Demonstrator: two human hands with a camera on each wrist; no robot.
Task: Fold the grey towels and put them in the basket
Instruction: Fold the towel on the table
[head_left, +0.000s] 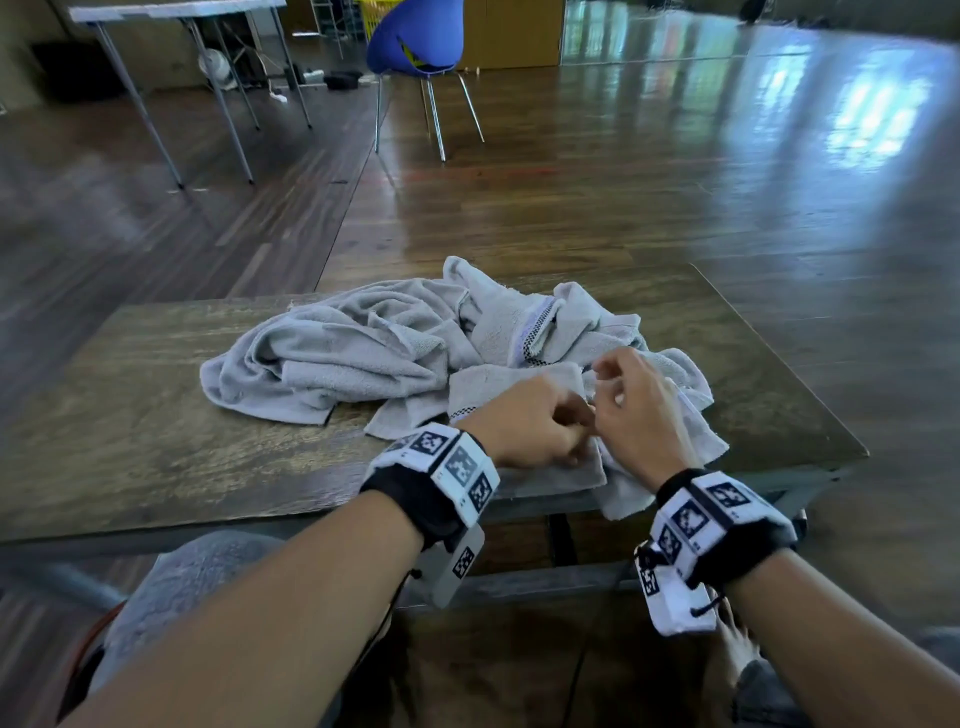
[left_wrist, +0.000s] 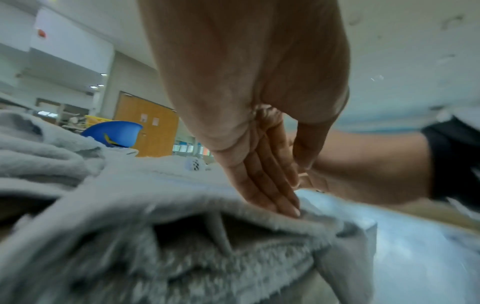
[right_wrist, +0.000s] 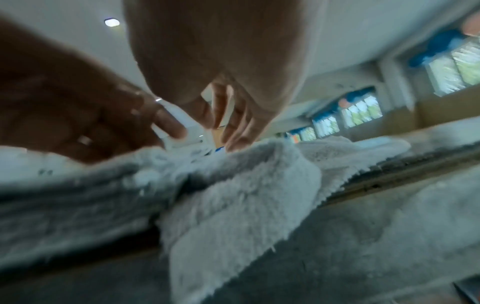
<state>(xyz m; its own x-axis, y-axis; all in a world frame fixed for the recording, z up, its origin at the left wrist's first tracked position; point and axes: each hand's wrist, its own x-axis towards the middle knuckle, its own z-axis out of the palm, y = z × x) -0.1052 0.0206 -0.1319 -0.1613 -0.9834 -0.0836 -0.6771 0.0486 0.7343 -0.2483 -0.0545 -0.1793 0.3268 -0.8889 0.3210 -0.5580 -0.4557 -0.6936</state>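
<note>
A heap of crumpled grey towels (head_left: 363, 348) lies on the wooden table (head_left: 130, 426). Both hands meet at its near right side, over one grey towel (head_left: 550, 473) that hangs a little past the front edge. My left hand (head_left: 535, 421) has its fingers (left_wrist: 275, 191) down on this towel's folded edge (left_wrist: 233, 207) and pinches its white hem (right_wrist: 187, 135). My right hand (head_left: 634, 410), touching the left, curls its fingers (right_wrist: 236, 127) onto the same edge (right_wrist: 259, 164). The pinch points themselves are hidden behind the hands.
Below the table's front edge at the left, a grey fluffy cloth (head_left: 182, 587) sits over a reddish curved rim (head_left: 88, 639); what holds it is unclear. A blue chair (head_left: 415, 36) and another table (head_left: 176, 10) stand far behind on the wooden floor.
</note>
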